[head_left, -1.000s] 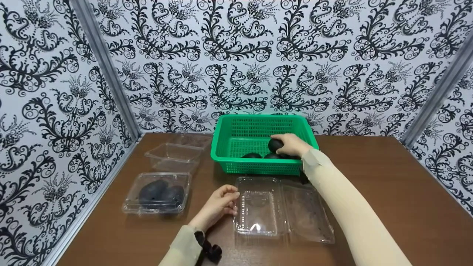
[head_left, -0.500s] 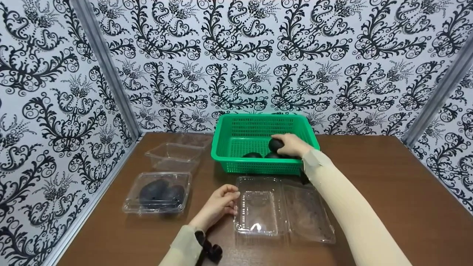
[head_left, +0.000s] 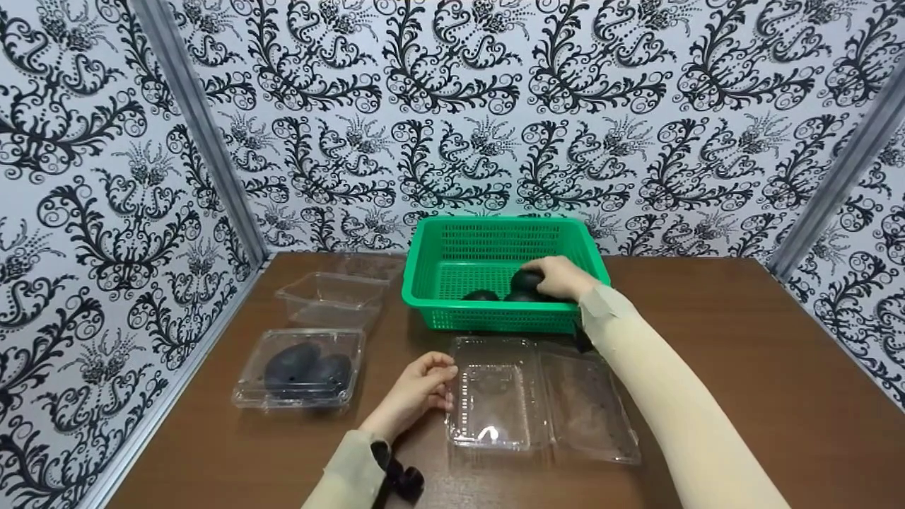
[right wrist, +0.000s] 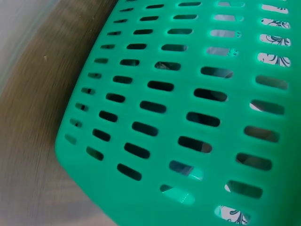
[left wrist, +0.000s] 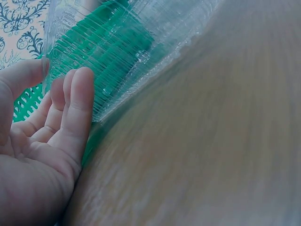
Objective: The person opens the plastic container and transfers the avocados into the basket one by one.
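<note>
In the head view my left hand (head_left: 417, 392) is at the left rim of an open clear plastic clamshell container (head_left: 491, 403), its thumb and fingertips holding the edge. The left wrist view shows the thumb tip on the rim of the ribbed clamshell wall (left wrist: 117, 56) and the other fingers bent beside it. My right hand (head_left: 562, 277) reaches inside the green basket (head_left: 505, 318) and grips a dark, egg-shaped avocado (head_left: 527, 281). Below it lie more dark avocados (head_left: 482, 295), partly hidden by the basket's front wall. Only that slotted wall fills the right wrist view, hiding the hand.
A closed clamshell (head_left: 300, 371) with dark avocados inside stands on the left of the brown table (head_left: 742, 339). Behind it sit an open clear tray (head_left: 332, 293) and its lid (head_left: 371, 265). Patterned wall panels (head_left: 452, 106) enclose the back and sides.
The gripped avocado has turned and sunk slightly toward the other avocados in the basket, and my right fingers have shifted over it. My left hand and the open clamshell stay in place.
</note>
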A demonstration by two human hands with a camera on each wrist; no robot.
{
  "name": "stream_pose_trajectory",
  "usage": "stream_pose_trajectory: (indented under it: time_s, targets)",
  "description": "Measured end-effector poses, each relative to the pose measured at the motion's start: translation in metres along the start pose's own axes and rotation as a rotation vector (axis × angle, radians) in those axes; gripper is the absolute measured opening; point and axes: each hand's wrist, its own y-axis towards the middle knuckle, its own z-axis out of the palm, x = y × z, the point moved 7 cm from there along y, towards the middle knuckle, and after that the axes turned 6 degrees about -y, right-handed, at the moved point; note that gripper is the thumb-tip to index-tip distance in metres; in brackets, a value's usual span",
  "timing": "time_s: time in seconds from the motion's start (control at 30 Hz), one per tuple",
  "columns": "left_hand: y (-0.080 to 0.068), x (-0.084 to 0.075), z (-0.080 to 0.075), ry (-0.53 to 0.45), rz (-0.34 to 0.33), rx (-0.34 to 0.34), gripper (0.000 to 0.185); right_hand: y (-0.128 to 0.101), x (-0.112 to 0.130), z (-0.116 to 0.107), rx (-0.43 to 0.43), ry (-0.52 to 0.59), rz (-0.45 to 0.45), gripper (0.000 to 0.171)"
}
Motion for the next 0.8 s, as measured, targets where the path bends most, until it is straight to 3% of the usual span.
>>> stream_pose_trajectory:
  time_s: [0.4, 0.6, 0.8]
  targets:
    - [0.0006, 0.0000, -0.0004, -0.003, 0.008, 0.006, 0.028, -0.0036, 0.0019, -0.0020, 0.001, -0.057, 0.036, 0.049]
    - [0.0010, 0.0002, -0.0005, -0.002, 0.008, 0.009, 0.029, -0.0034, 0.0057, -0.0038, -0.041, -0.128, -0.005, 0.031]
    - [0.0008, -0.0004, -0.0004, 0.003, 0.005, 0.008, 0.029, -0.0048, 0.0038, -0.0042, -0.023, -0.094, 0.030, 0.040]
